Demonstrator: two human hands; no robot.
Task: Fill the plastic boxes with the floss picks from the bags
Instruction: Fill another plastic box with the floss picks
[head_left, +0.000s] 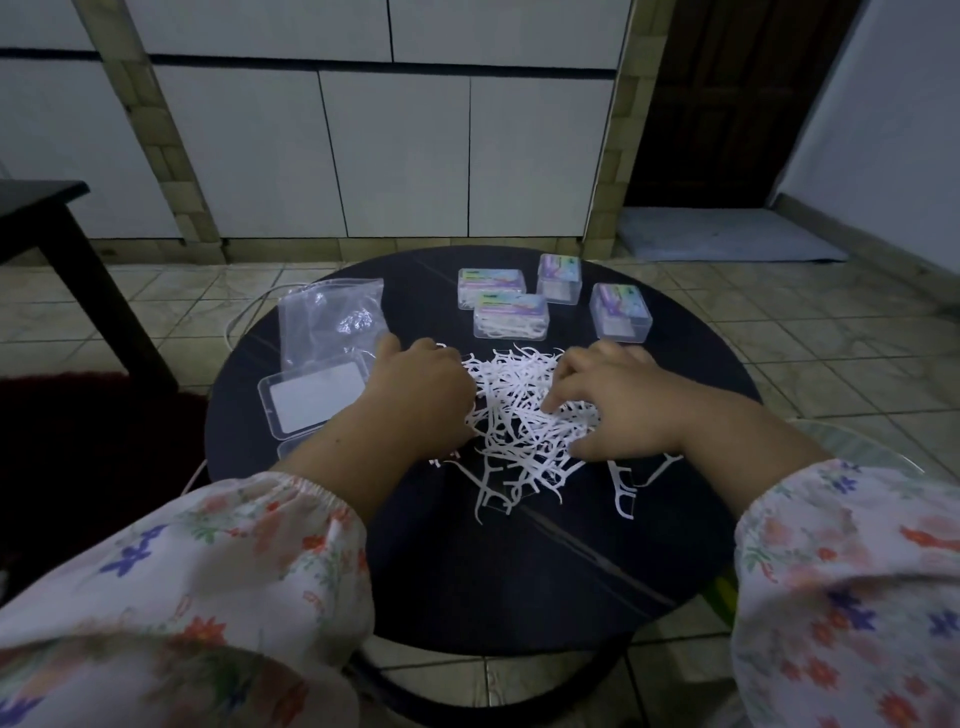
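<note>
Fingers (566, 410) of both hands curl into the floss picks (519, 410) heaped at worktop (519, 571) centre; actual pinching cannot be confirmed. Open box (311, 397) lies at nine o'clock. Picks judged light, springy, tangle-prone; gather small bunches by the handles.

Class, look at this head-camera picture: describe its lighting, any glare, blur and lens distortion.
Head view: dim overall, the round table near black, so the white floss picks stand out; small glare on the plastic bag; the wide lens bows the wall lines and tilts the pillars near the edges; the floral sleeves at the bottom look soft, while the closed boxes are fairly sharp.
</note>
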